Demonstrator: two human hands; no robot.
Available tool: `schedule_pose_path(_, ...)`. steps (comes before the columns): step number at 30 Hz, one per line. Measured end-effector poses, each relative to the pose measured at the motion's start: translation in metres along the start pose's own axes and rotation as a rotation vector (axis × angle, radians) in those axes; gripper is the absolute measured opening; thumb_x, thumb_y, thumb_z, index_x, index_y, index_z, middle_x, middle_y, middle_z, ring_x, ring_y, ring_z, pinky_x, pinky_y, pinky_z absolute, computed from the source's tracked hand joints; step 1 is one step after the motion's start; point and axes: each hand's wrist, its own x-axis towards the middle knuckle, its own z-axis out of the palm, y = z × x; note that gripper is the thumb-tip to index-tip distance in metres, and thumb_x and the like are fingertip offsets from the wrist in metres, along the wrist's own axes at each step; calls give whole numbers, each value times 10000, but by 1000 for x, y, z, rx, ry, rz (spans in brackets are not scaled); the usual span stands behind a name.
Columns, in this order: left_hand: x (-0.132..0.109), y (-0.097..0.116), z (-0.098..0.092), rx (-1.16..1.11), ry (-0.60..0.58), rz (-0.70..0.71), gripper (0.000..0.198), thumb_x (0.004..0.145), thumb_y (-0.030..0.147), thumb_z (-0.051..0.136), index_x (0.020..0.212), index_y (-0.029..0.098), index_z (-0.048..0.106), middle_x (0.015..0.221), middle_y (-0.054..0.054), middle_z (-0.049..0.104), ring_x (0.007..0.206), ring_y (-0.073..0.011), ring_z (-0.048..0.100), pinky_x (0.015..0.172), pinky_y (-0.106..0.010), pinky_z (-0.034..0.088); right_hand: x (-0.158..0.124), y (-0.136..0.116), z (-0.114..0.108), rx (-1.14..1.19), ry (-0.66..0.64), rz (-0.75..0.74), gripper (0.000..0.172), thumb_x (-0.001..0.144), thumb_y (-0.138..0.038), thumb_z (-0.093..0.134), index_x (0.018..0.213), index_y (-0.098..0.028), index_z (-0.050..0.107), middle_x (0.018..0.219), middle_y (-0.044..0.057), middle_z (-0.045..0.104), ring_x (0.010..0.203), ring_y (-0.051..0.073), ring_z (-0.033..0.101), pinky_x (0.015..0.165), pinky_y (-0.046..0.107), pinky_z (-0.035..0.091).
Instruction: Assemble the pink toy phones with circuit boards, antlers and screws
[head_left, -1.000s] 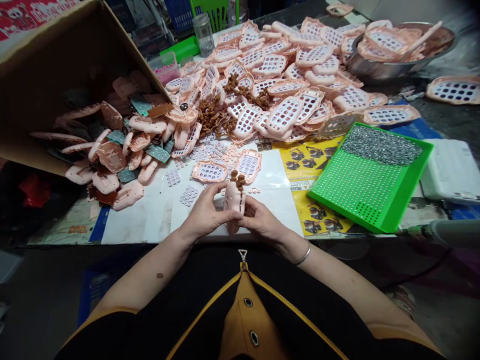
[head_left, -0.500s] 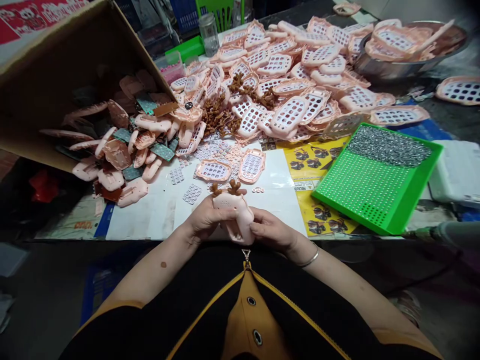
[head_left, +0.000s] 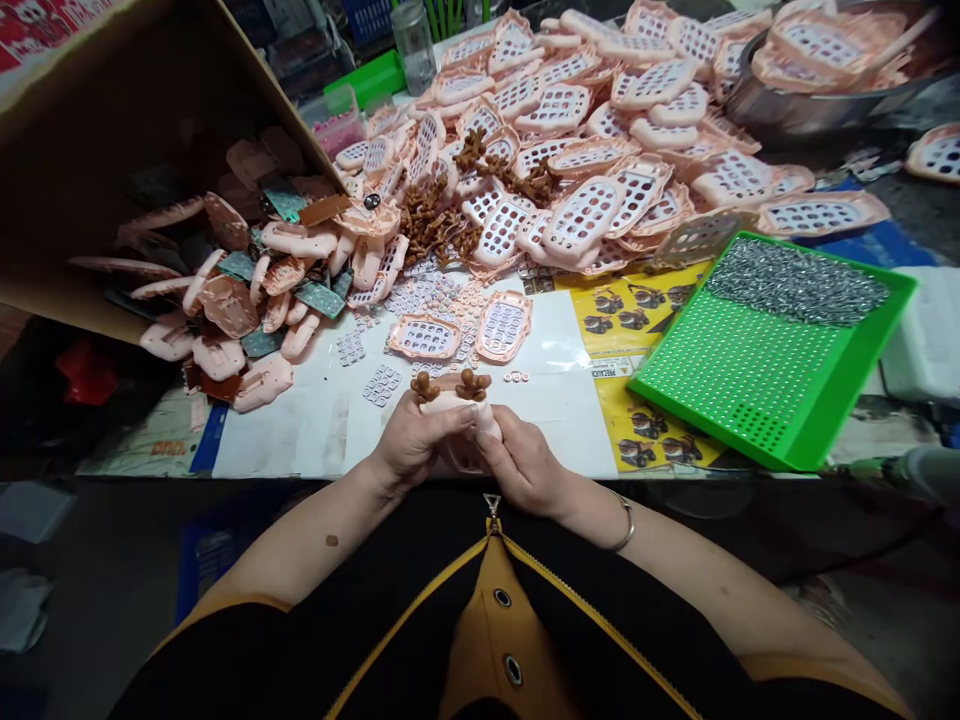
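Note:
Both my hands meet at the table's near edge around one pink plastic toy shell with brown antlers [head_left: 454,394]. My left hand [head_left: 412,437] wraps its left side, fingers closed over the top. My right hand [head_left: 521,462] pinches its right side, thumb pressed on the shell. Just beyond lie two pink face plates [head_left: 463,331] with white keypads and loose white button pads [head_left: 381,384].
A tipped cardboard box [head_left: 90,150] at left spills pink shells and green circuit boards. A big heap of pink face plates [head_left: 600,150] and brown antlers [head_left: 435,220] fills the back. A green perforated tray [head_left: 757,355] with small metal parts sits right; a metal bowl [head_left: 817,95] behind it.
The shell has been turned in my hands from edge-on and upright to lying flatter with the antlers pointing away. My hands closed in tighter over it.

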Motion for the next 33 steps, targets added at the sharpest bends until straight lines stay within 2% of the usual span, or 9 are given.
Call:
schedule_pose_path(6,0,-1,5,23,-42,16,544,566,445,893,1001,158,735,1105,-103,730,1051,-264,668,948,-380,521,6,-3,-4,62,58,10,385,934,-527,515,1181,-232,541,1011,77,676,839,217,636,758,354,510)
schedule_pose_path(11,-6,-1,10,287,-165,290,661,740,696,667,1119,156,702,1191,-162,708,1129,-307,655,1033,-447,463,-1,1,-4,208,146,119,388,913,-579,524,1141,-271,582,1022,57,671,905,241,626,832,377,507)
schedule_pose_path(14,-11,3,15,572,-104,540,453,841,568,629,1046,174,720,1126,-140,740,1093,-281,678,1166,-501,299,-10,10,1,280,181,136,381,898,-590,539,1132,-297,604,1048,57,656,1025,269,604,928,417,490)
schedule_pose_path(16,-13,4,16,682,-65,623,350,854,494,633,990,185,725,1091,-120,752,1068,-270,687,1195,-508,237,-14,15,5,330,197,152,378,889,-590,550,1116,-294,610,1074,69,648,1096,285,588,974,453,480)
schedule_pose_path(18,-12,3,15,682,-79,599,341,863,481,620,1013,190,717,1106,-112,747,1079,-266,681,1171,-486,293,-15,18,8,380,232,188,427,872,-610,562,1153,-289,595,1165,86,631,1187,301,556,1033,487,455)
schedule_pose_path(23,-8,-6,5,662,-143,560,596,848,553,610,1297,161,592,1304,-159,655,1198,-303,618,1057,-435,439,-7,12,10,567,336,289,561,863,-649,548,1339,-358,487,1280,59,617,1257,250,543,1084,446,437)
schedule_pose_path(28,-10,-7,4,836,-23,522,439,865,491,600,1158,174,684,1142,-142,725,1096,-300,667,1022,-438,469,3,5,17,649,336,316,507,892,-625,524,1349,-409,484,1321,12,617,1268,197,547,1073,372,452)
schedule_pose_path(31,-7,-3,3,687,-40,526,397,854,428,643,1158,177,691,1174,-133,710,1168,-293,634,1063,-433,445,6,6,19,666,347,303,514,883,-612,556,1347,-402,487,1346,14,599,1310,195,513,1099,368,431)
schedule_pose_path(33,-1,-2,-2,483,-119,437,428,817,408,706,1174,173,689,1214,-129,691,1198,-298,619,1066,-436,445,5,10,18,604,318,279,465,885,-580,579,1306,-395,510,1358,12,585,1300,206,516,1104,394,426)
